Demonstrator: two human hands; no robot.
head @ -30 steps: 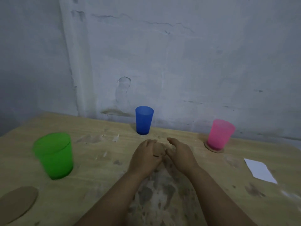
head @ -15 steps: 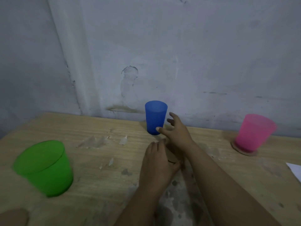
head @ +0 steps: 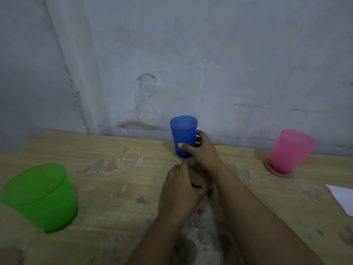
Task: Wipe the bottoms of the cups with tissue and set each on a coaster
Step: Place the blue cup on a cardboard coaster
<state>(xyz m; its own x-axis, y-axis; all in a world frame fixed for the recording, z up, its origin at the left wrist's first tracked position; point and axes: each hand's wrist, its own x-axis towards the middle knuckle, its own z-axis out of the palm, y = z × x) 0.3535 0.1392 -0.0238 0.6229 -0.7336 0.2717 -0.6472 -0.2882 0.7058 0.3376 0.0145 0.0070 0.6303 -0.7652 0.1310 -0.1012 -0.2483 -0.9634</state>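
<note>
A blue cup (head: 182,133) stands near the wall, and my right hand (head: 202,151) is wrapped around its lower half. Just in front of it my left hand (head: 180,192) presses on a brown coaster (head: 197,179), mostly hidden under the fingers. At the right a pink cup (head: 290,151) rests on another brown coaster (head: 277,172). A green cup (head: 41,196) stands on the bare table at the left. A white tissue (head: 342,197) lies at the right edge.
The wooden table (head: 107,184) is worn, with peeled patches and dark stains. A grey cracked wall (head: 191,64) runs close behind the cups. Part of a third brown coaster (head: 9,254) shows at the bottom left corner.
My right hand left the coaster, reached forward and closed around the blue cup. My left hand stayed on the coaster. The view shifted left and closer.
</note>
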